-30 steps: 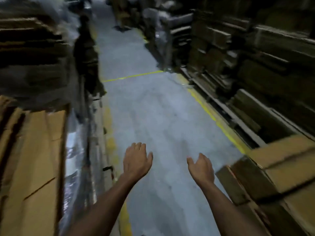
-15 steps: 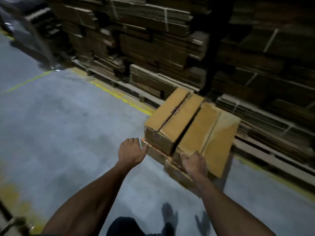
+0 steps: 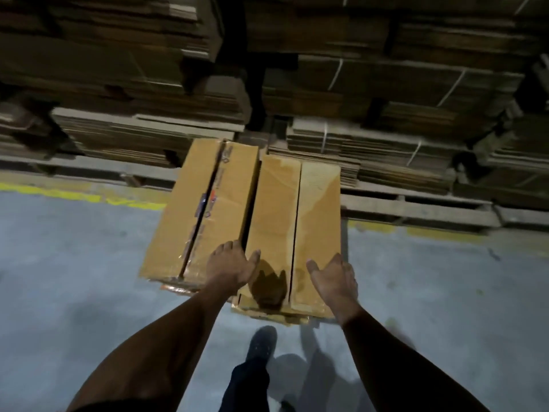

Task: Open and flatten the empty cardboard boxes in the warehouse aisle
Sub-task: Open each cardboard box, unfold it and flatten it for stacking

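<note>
Two closed brown cardboard boxes lie side by side on the grey floor. The left box point(image 3: 205, 209) has printed marks along its centre seam. The right box point(image 3: 297, 221) is plain, and more cardboard point(image 3: 267, 316) sticks out beneath its near end. My left hand point(image 3: 228, 267) is at the gap between the boxes, with its fingers curled down into the gap and its thumb on the right box's top. My right hand point(image 3: 335, 278) holds the right box's near right edge; its thumb lies on top and its fingers are hidden over the side.
Tall stacks of flattened, strapped cardboard point(image 3: 371, 144) sit on wooden pallets point(image 3: 416, 209) right behind the boxes. A worn yellow line point(image 3: 74, 197) runs along the pallets. My dark shoe point(image 3: 261, 343) stands on the concrete floor point(image 3: 74, 278) just below the boxes.
The view swung from the open aisle to face the two boxes squarely. Both hands, empty a second ago, have come to the right box's two sides.
</note>
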Tool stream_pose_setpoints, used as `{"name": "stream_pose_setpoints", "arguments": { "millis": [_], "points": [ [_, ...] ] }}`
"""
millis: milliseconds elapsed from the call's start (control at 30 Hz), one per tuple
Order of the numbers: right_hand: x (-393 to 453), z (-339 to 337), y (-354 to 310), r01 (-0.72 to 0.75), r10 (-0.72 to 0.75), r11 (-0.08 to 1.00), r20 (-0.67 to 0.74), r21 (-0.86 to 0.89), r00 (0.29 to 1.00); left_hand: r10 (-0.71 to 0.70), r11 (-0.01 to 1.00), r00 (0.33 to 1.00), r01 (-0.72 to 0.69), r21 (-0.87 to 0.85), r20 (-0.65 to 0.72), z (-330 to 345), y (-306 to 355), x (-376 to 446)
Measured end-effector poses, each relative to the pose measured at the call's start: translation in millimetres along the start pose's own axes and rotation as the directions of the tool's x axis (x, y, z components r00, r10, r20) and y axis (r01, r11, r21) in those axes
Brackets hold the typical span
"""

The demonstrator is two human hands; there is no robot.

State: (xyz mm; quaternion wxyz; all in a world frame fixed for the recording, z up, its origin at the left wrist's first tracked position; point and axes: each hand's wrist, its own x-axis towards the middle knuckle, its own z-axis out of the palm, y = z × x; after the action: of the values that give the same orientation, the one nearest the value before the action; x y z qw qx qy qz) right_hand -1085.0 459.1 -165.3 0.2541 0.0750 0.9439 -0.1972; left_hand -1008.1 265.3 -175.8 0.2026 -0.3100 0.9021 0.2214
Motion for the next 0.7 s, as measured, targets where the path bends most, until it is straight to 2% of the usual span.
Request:
{"name": "stream_pose_setpoints", "arguments": {
  "millis": [333, 467, 700],
  "points": [
    [160.1, 46.3, -1.7, -0.108, 0.108, 0.994, 0.019, 0.018, 0.994, -0.089, 0.993, 0.989, 0.097, -0.061, 0.115, 58.3, 25.3, 164.5],
    [197.3, 67.8, 9.0, -0.109, 0.109, 0.992, 0.004, 0.061, 0.994, -0.125, 0.988, 0.986, 0.134, -0.08, 0.113, 82.3, 27.9, 200.6],
    [227.0, 93.7, 33.6, -0.149, 0.148, 0.983, 0.018, 0.111, 0.989, -0.243, 0.928, 0.961, 0.27, -0.257, 0.132, 112.1, 19.8, 222.4]
  ]
}}
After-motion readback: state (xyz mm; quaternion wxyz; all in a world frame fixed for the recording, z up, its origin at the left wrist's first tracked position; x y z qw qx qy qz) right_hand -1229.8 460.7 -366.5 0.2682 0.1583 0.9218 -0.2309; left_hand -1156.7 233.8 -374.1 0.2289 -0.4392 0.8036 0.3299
